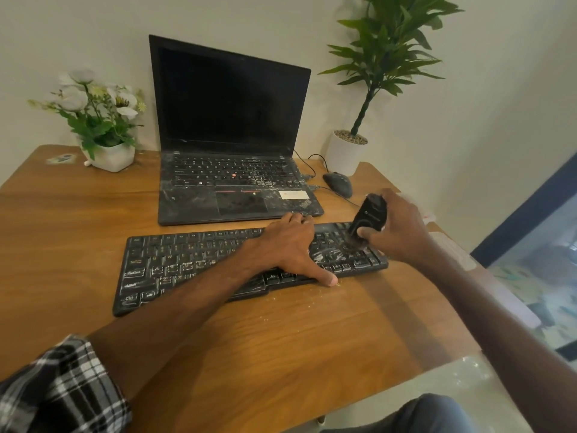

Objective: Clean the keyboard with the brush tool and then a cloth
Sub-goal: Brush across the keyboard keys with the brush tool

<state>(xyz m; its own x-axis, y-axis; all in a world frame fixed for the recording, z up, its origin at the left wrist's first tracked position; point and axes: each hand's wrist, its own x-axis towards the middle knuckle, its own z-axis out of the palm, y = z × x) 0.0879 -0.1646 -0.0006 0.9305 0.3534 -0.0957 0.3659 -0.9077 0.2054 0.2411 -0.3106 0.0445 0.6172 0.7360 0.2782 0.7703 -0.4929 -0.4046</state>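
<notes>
Wooden desk (93,214) against a pale wall, kbd (193,264) lying across the middle, dusted w/ white powder. Right hand (402,229) is wrapping fingers round the black brush tool (368,218), bristles pressing on the kbd's right-end keys. Left hand (290,248) is lying flat, fingers straight, pinning the kbd mid-right, thumb reaching the front edge. Risk: hard strokes could be flicking crumbs (290,307) onto the dusty laptop (231,182) just behind, or shifting the kbd if the left hand lifts. Mouse (338,184), two plant pots at back; no cloth clearly visible
</notes>
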